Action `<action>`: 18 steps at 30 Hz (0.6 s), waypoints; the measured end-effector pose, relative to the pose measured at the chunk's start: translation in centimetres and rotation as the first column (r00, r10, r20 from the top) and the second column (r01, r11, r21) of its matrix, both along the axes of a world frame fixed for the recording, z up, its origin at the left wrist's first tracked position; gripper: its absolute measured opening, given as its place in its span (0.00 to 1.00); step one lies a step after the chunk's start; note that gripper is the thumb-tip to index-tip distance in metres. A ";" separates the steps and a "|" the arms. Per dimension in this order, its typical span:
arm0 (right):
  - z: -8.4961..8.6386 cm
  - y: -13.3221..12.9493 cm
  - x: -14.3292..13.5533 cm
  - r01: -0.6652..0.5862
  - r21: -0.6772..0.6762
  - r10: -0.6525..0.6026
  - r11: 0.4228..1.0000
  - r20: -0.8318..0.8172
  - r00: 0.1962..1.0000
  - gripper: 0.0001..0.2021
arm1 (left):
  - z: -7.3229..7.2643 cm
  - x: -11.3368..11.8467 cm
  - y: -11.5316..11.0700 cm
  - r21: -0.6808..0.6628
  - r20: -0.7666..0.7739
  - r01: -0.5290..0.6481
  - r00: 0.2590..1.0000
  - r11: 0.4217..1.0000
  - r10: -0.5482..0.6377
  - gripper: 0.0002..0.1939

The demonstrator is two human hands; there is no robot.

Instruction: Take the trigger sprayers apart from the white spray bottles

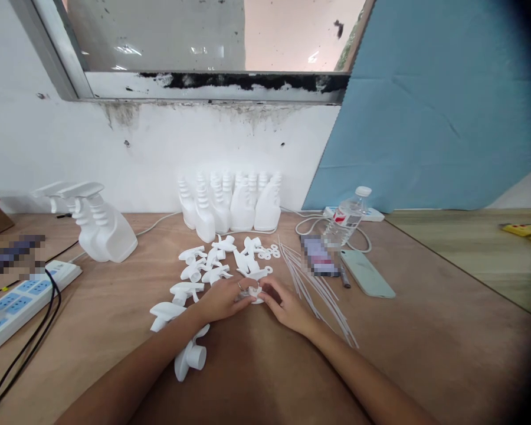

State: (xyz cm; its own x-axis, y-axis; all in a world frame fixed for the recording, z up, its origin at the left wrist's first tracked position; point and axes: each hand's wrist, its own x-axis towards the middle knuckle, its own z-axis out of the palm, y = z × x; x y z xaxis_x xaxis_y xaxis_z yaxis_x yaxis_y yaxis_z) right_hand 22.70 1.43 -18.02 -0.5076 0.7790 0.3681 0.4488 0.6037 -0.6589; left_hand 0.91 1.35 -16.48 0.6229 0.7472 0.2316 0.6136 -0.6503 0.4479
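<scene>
My left hand (225, 300) and my right hand (288, 306) meet over the middle of the table, fingers closed around a small white spray-trigger part (256, 294). Fingers cover much of it, so its exact shape is partly hidden. Just beyond my fingertips lie white plastic pieces (246, 264) and small white rings (269, 252). To the left, several white spray trigger heads (186, 291) lie scattered, one of them (190, 357) beside my left forearm. Thin white dip tubes (312, 283) lie in a loose bunch right of my right hand.
White spray bottles (243, 206) without heads stand by the wall; two bottles with heads (108, 233) stand left. A power strip (22, 301) with black cables (48, 313) lies at the left. Phones (367, 273), a pen (344, 276) and a water bottle (345, 218) are at the right.
</scene>
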 end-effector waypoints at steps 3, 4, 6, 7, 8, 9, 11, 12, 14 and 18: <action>0.1 -0.2 0.1 -0.002 0.016 0.001 1.000 0.024 1.000 0.06 | 0.2 0.1 -0.2 0.003 0.000 0.009 1.000 1.000 -0.009 0.15; 0.1 -0.2 0.1 -0.003 0.029 0.002 1.000 0.032 0.999 0.06 | 0.2 0.2 -0.2 0.009 -0.006 0.013 1.000 1.000 -0.013 0.15; 0.1 -0.3 0.1 -0.008 0.048 0.006 0.999 0.043 0.999 0.06 | 0.2 0.3 -0.3 0.026 -0.025 0.021 0.999 0.999 -0.020 0.14; 0.0 -0.4 0.1 -0.011 0.053 0.009 0.999 0.044 0.999 0.06 | 0.2 0.3 -0.3 0.032 -0.033 0.026 0.999 0.999 -0.025 0.13; 0.0 -0.4 0.1 -0.014 0.055 0.012 0.998 0.043 0.999 0.05 | 0.2 0.3 -0.2 0.038 -0.038 0.031 0.999 0.999 -0.029 0.12; -0.1 -0.4 0.1 -0.018 0.054 0.015 0.998 0.043 0.999 0.05 | 0.2 0.3 -0.2 0.044 -0.040 0.037 0.999 0.998 -0.035 0.12; -0.2 -0.4 0.1 -0.019 0.055 0.016 0.998 0.046 0.999 0.05 | 0.1 0.3 -0.1 0.058 -0.037 0.051 0.998 0.997 -0.049 0.13; -0.2 -0.3 0.1 -0.019 0.058 0.016 0.998 0.049 0.999 0.05 | 0.0 0.3 -0.1 0.065 -0.035 0.057 0.998 0.996 -0.055 0.13; -0.2 -0.3 0.1 -0.024 0.064 0.021 0.998 0.048 0.999 0.05 | 0.0 0.2 -0.1 0.075 -0.035 0.063 0.998 0.995 -0.060 0.12; 0.1 -0.4 0.1 -0.029 0.063 0.026 0.998 0.044 0.999 0.05 | 0.1 0.2 -0.1 0.073 -0.061 0.071 0.996 0.995 -0.067 0.12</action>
